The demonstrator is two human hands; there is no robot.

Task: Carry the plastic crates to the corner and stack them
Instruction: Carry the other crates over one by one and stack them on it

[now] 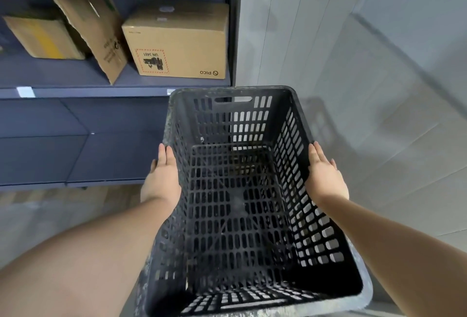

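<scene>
A black plastic crate (240,190) with slotted walls and an empty inside fills the middle of the head view, held up off the floor and tilted away from me. My left hand (161,177) presses flat against its left outer wall below the rim. My right hand (326,175) presses against the right outer wall in the same way. The fingers of both hands lie along the walls, thumbs near the rim. No second crate is in view.
Blue metal shelving (75,91) stands at the left with several cardboard boxes (177,43) on it. A grey wall corner (290,38) and light tiled floor (404,127) lie ahead and to the right.
</scene>
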